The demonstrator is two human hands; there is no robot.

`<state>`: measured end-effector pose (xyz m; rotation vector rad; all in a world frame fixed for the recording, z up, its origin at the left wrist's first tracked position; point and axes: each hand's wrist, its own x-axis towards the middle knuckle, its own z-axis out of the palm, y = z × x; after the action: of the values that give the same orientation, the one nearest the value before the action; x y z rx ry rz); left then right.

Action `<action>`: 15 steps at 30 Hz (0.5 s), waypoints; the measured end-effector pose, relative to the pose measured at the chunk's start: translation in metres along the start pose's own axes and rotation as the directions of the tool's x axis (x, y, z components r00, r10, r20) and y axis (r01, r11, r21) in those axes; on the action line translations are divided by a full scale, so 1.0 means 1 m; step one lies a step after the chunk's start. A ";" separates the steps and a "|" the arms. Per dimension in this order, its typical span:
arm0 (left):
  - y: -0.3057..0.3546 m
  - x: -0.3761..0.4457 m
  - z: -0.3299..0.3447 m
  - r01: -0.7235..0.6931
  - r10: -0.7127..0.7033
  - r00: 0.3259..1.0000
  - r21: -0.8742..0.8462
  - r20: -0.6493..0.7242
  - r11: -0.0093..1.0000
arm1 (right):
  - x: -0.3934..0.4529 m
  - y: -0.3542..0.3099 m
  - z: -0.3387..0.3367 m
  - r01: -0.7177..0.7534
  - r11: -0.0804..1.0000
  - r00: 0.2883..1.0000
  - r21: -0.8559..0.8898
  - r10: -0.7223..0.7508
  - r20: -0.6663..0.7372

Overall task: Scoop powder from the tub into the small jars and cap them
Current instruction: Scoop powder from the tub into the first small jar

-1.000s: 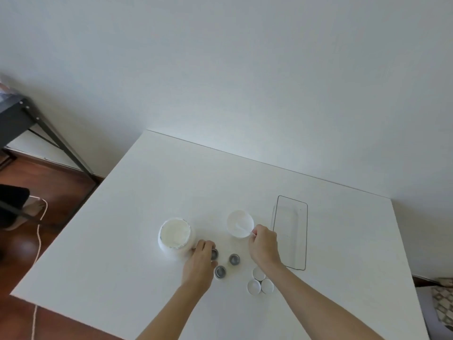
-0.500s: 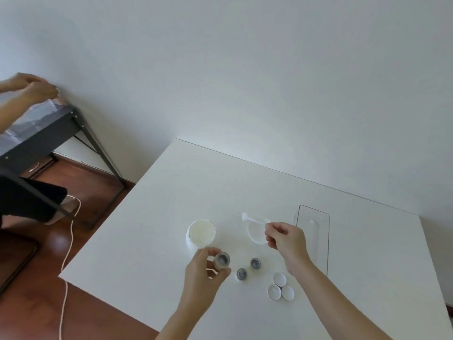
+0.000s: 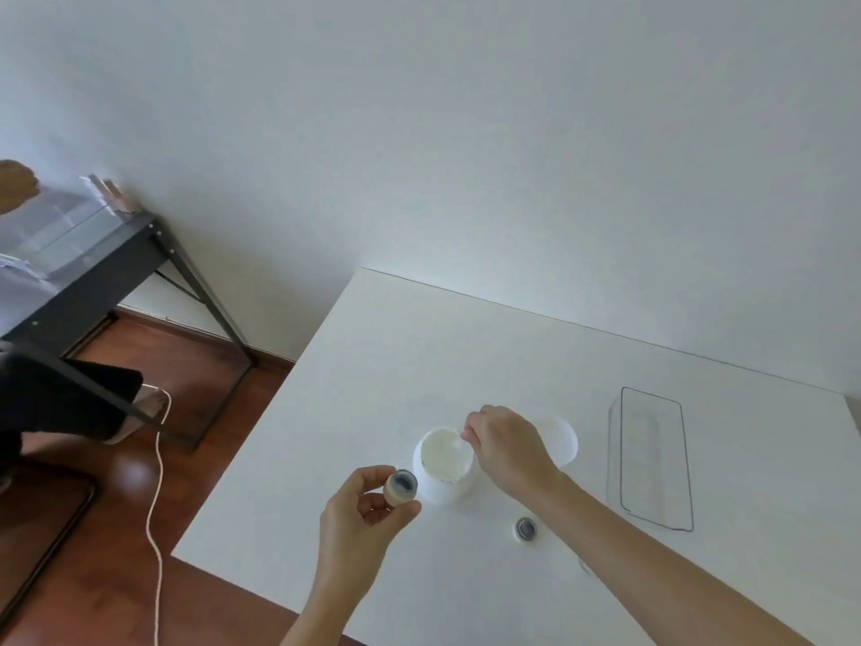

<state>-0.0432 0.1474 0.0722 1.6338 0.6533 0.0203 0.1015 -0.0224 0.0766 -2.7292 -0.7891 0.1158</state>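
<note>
We see the round white plastic tub (image 3: 442, 473) of white powder standing uncapped near the front left of the white tabletop (image 3: 419, 356). Above its mouth the right hand (image 3: 508, 447) pinches a thin white scoop (image 3: 459, 435), of which only the tip shows past the fingers. Just beside the tub, the left hand (image 3: 361, 515) grips a small open jar (image 3: 400, 487) with a dark rim, lifted off the table and tilted toward us. A second small open jar (image 3: 526, 528) stands on the table, right of the tub and close under the right forearm. Behind the right hand lies a round white lid (image 3: 561, 440), partly covered by that hand. Further right rests a clear rectangular tray with a dark outline (image 3: 652, 459). The table meets a plain pale wall (image 3: 466, 132). To the left we note reddish wooden flooring (image 3: 93, 575), a pale cord (image 3: 156, 505) trailing across it, and a dark metal-framed side table (image 3: 116, 268) bearing blurred clear items we cannot make out. Another person's leg (image 3: 70, 407) and hand (image 3: 16, 184) are cut off at the left edge. We can read no label or writing anywhere.
</note>
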 end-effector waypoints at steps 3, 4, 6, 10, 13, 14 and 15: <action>-0.001 0.010 -0.008 -0.003 0.002 0.999 0.007 0.036 1.000 | 0.004 -0.007 0.008 0.061 0.984 0.996 -0.165 -0.047 0.082; -0.001 0.013 -0.010 -0.004 0.003 0.999 0.010 0.051 1.000 | 0.005 -0.009 0.010 0.054 0.980 0.993 -0.193 -0.034 0.109; -0.001 0.019 -0.013 -0.014 0.013 0.997 0.013 0.076 1.000 | 0.006 -0.010 0.014 0.012 0.979 0.990 -0.203 0.016 0.138; 0.000 0.027 -0.017 -0.034 0.033 0.993 0.010 0.112 0.999 | 0.006 -0.011 0.016 -0.139 0.986 0.977 -0.095 0.152 0.147; 0.001 0.030 -0.018 -0.037 0.037 0.992 0.002 0.124 0.999 | 0.004 -0.010 0.015 -0.293 0.954 0.946 0.067 0.279 0.165; 0.001 0.030 -0.018 -0.038 0.038 0.992 0.000 0.124 0.999 | 0.004 -0.008 0.014 -0.339 0.931 0.934 0.133 0.316 0.169; 0.001 0.031 -0.018 -0.038 0.038 0.992 -0.003 0.122 0.999 | 0.003 -0.007 0.013 -0.382 0.903 0.920 0.195 0.352 0.172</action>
<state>-0.0234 0.1764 0.0657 1.6331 0.5288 -0.0517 0.0984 -0.0117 0.0668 -2.6353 -0.2581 0.4448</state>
